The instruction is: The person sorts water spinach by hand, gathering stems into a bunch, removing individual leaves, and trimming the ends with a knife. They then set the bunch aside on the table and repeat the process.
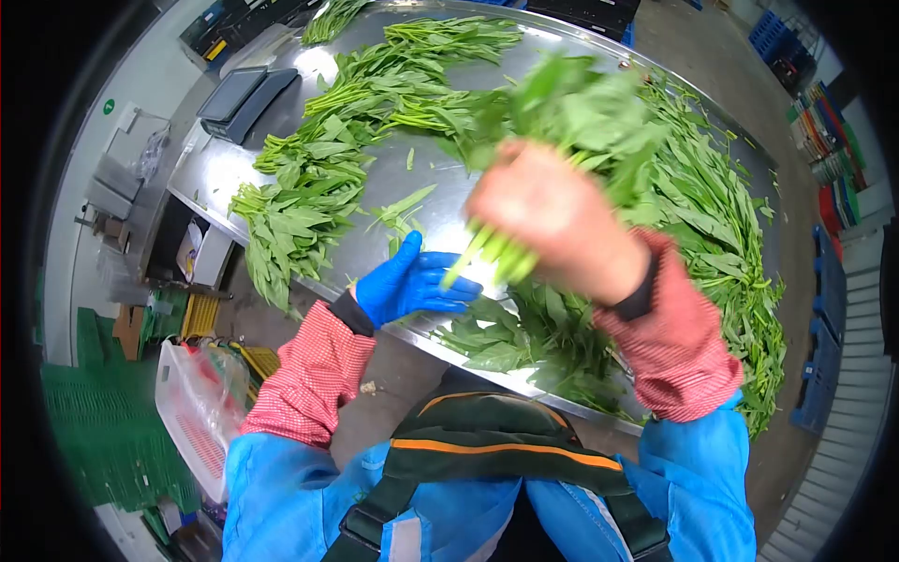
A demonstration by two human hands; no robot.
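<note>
One leafy bunch in right grip.

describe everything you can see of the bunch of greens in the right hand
The bunch of greens has broad green leaves, blurred in the picture, and paler green stems whose ends look uneven. The right hand's grip closes around the stems. It is held above the shiny, metal-looking table, leaves pointing away from the person and stem ends toward the open, blue-gloved left hand. Whether the stems touch that glove is unclear.
</note>
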